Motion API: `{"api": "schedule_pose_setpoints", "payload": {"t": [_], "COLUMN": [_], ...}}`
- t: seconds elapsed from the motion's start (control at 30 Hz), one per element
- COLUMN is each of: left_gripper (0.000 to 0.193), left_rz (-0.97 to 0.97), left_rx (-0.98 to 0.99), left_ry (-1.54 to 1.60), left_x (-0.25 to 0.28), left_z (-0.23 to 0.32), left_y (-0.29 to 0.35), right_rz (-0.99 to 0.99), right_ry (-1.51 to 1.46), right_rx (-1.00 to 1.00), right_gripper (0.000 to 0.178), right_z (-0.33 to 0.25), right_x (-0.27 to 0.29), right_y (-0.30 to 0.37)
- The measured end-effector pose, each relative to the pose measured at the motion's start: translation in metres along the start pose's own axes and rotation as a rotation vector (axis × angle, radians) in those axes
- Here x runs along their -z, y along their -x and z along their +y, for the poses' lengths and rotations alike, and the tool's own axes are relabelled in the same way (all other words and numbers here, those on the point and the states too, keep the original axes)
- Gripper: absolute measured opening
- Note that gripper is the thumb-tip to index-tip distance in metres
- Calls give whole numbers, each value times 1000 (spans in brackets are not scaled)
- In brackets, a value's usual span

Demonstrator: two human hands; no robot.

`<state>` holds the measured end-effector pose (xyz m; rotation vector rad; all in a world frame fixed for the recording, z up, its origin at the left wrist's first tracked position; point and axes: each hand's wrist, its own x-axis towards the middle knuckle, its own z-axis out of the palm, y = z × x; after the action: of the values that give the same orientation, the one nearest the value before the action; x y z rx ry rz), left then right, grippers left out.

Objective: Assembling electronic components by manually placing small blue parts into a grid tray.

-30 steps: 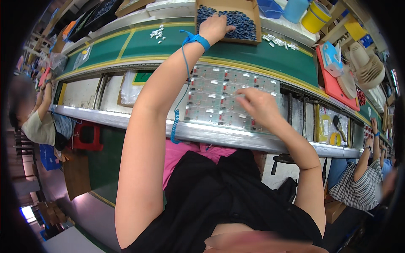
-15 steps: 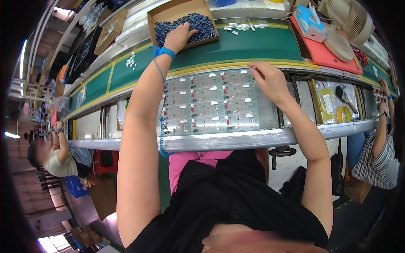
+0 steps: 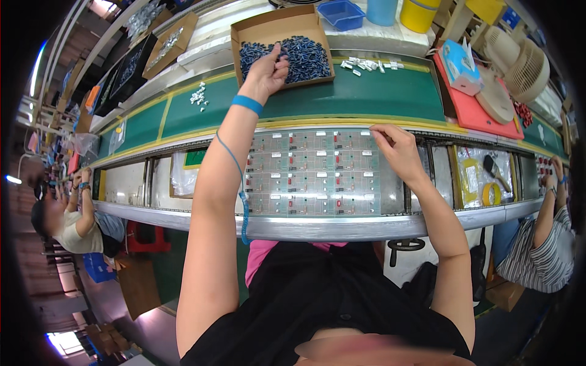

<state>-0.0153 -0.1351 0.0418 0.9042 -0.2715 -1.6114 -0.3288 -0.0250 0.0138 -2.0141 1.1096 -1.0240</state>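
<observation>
My left hand [image 3: 267, 70] is over the front left part of a cardboard box [image 3: 329, 70] full of small dark blue cylindrical components [image 3: 305, 55], which look like capacitors. Its fingers are curled in; whatever they hold is hidden. A blue strap [image 3: 247, 105] with a coiled cord circles that wrist. A panel of circuit boards [image 3: 312, 183], fitted with red, black and white parts, lies on the rail line in front of me. At its far right corner is my right hand [image 3: 398, 149], fingers bent and closed together. I cannot make out anything between them.
White connectors [image 3: 369, 64] lie right of the box on the green surface [image 3: 390, 91], and more white pieces [image 3: 198, 96] lie left. A fan [image 3: 519, 67] and tissue pack [image 3: 461, 66] stand far right. A metal rail [image 3: 329, 227] runs along my side. Co-workers sit at both sides.
My left hand has turned and its fingers have curled in, coming slightly back toward me in the box. The right hand stays by the panel's corner. The whole view has shifted downward.
</observation>
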Motion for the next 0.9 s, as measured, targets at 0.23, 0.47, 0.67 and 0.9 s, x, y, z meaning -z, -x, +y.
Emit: {"api": "schedule_pose_setpoints", "payload": {"t": [0.23,0.47,0.67,0.9], "left_gripper": [23,24,26,24], "left_rz": [-274,-212,-202,-222], "left_rx": [208,223,190,243], "left_ry": [172,131,166,310], "left_x": [-3,3,10,21], "left_z": [-56,-97,-109,-110], "left_y": [78,134,158,183], "right_rz": [-77,-149,-251,-310], "right_ry": [-26,-216,-160,-60], "right_rx": [41,33,-22,-69], "right_gripper": [14,17,15,12], "right_z": [-43,-73,-81,-55], "right_x": [-10,-50,-56,-19], "right_y": [-14,-9,-5,-17]}}
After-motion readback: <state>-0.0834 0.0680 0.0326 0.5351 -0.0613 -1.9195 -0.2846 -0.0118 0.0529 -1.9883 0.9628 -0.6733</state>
